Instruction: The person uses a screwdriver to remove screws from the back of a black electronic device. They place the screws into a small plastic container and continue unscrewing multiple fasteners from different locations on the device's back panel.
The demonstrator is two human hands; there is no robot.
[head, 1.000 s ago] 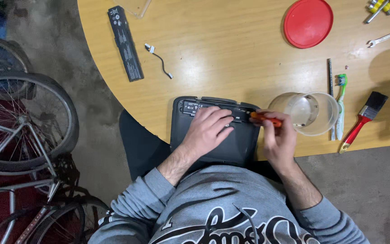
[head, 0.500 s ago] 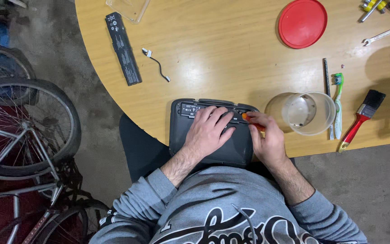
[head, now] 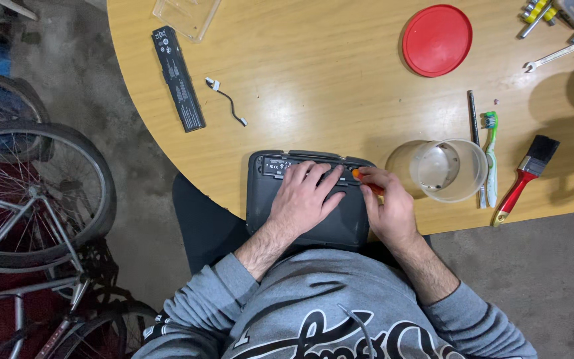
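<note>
1. I see the dark laptop base (head: 307, 199) lying underside up at the near edge of the table (head: 327, 86); its near part overhangs the curved rim toward my lap.
2. My left hand (head: 307, 196) lies flat on the middle of the base, fingers (head: 313, 174) spread wide and pressing down, gripping nothing.
3. My right hand (head: 386, 209) sits at the base's right edge, its fingers wrapped round an orange-handled screwdriver (head: 365, 181); the tip meets the base near its far right corner, though I cannot see the exact spot.
4. Just right of that hand a clear plastic container (head: 440, 169) lies on its side, mouth toward the table's edge, leaving only a slim gap.
5. Past the container, close together, lie a thin dark rod (head: 473, 123), a green-and-white toothbrush (head: 491, 156) and a red-handled paintbrush (head: 525, 179), the brush's handle end almost at the rim.
6. Farther off, a red round lid (head: 437, 40) and a wrench (head: 556, 55) sit well apart from my hands.
7. To the far left of the base there is bare wood; a small cable (head: 227, 101) and a long black battery pack (head: 178, 78) lie beyond it, with a clear tray (head: 187, 14) at the far edge.
8. Off the table's left side, bicycle wheels (head: 28, 193) stand on the floor, near my left elbow.
</note>
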